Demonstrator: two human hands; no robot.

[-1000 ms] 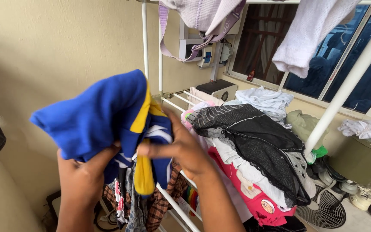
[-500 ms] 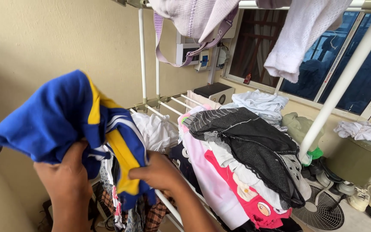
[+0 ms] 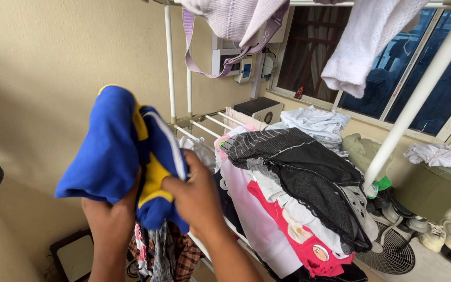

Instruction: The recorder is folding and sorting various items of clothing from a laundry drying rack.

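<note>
A blue garment (image 3: pixel 108 151) with yellow and white stripes is bunched up in front of me, held in both hands. My left hand (image 3: pixel 111 219) grips it from below. My right hand (image 3: pixel 194 201) pinches its striped edge on the right side. Just behind the garment stands a white drying rack (image 3: pixel 176 68) loaded with clothes: a black and grey lace piece (image 3: pixel 309 177), pink and white items (image 3: pixel 267 219) under it, and a checked cloth (image 3: pixel 184 258) hanging low.
A lilac garment (image 3: pixel 230 21) and a white knit cloth (image 3: pixel 366 47) hang from the top rail. A window (image 3: pixel 392 68) is at the right. A floor fan (image 3: pixel 392 256), shoes (image 3: pixel 437 235) and a green bin (image 3: pixel 434 193) with white cloth sit lower right.
The blue garment has been folded in and gathered toward the middle. My right hand rose from its lower hem to the striped edge, and both hands moved right.
</note>
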